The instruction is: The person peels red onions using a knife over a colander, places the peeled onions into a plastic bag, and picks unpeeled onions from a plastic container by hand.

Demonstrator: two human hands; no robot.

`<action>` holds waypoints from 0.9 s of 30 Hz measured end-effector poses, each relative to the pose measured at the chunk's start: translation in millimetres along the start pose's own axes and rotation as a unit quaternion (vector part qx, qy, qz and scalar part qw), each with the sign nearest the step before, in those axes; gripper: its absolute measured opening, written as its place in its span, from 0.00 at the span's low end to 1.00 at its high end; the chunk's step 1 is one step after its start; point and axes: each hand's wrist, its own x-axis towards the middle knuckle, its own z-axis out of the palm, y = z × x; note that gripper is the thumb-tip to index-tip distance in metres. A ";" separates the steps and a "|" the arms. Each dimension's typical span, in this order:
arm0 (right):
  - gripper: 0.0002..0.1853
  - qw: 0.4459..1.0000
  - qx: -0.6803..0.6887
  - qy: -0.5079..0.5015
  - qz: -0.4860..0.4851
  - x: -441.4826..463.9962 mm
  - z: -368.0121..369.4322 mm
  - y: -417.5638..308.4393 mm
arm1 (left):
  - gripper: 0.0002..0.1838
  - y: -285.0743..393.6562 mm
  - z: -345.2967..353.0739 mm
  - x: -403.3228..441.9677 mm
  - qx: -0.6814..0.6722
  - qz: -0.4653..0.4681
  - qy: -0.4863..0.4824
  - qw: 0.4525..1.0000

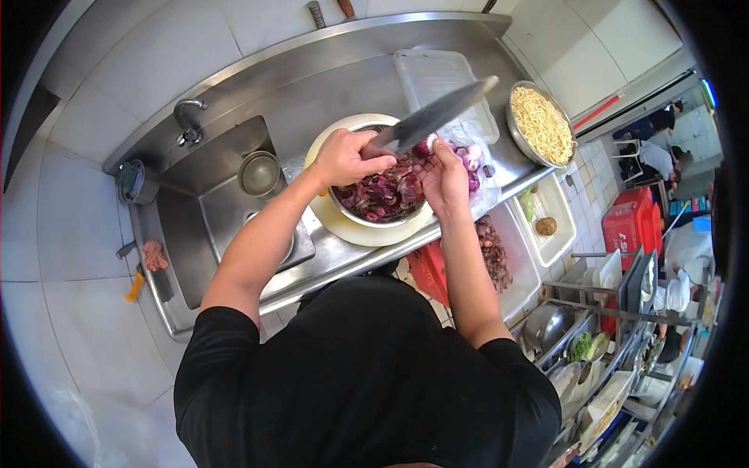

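Note:
My left hand (349, 158) is closed round the handle of a large kitchen knife (445, 113), its broad blade slanting up to the right. In my right hand (445, 181) is a red onion (425, 146), held near the blade; whether the edge touches it I cannot tell. Below both hands sits a metal bowl (380, 223) full of dark red onion skins (377, 193). It rests on a round, cream-coloured board (341, 231). Just right of my right hand, several purple-and-white onions (471, 158) lie in a clear plastic bag (490, 191).
A steel sink (183, 226) with a tap (189, 129) is on the left. Noodles (538, 125) fill a bowl at the counter's right end, near a clear tray (421, 66). A white bin (521, 273), a white basket (563, 199) and metal shelves (616, 351) stand right. People are beyond.

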 end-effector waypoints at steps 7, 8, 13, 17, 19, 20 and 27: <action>0.19 0.975 0.165 -0.076 0.125 7.0 -18.3 -11.9 | 0.22 -2.5 -2.0 4.1 0.056 -0.079 0.103 0.990; 0.18 0.967 0.193 -0.083 0.144 7.9 -19.0 -10.9 | 0.24 -0.8 -1.1 4.1 0.063 -0.078 0.113 0.989; 0.20 0.992 0.054 -0.072 0.089 0.0 -15.9 -5.9 | 0.31 -26.9 6.4 11.8 0.132 -0.155 0.078 0.976; 0.30 0.982 -0.169 -0.042 -0.069 -10.0 -1.4 -0.1 | 0.35 -25.8 11.5 6.6 0.140 -0.135 0.102 0.976; 0.32 0.957 -0.267 -0.065 -0.094 -15.0 0.7 -2.8 | 0.33 -18.3 9.8 5.4 0.188 -0.161 0.096 0.964; 0.31 0.938 -0.316 -0.062 -0.129 -16.6 0.7 -1.7 | 0.32 -15.7 9.7 5.6 0.212 -0.173 0.092 0.957; 0.30 0.823 -0.464 -0.106 -0.310 -8.3 -2.9 11.5 | 0.34 -17.1 9.9 3.2 0.036 -0.126 0.105 0.986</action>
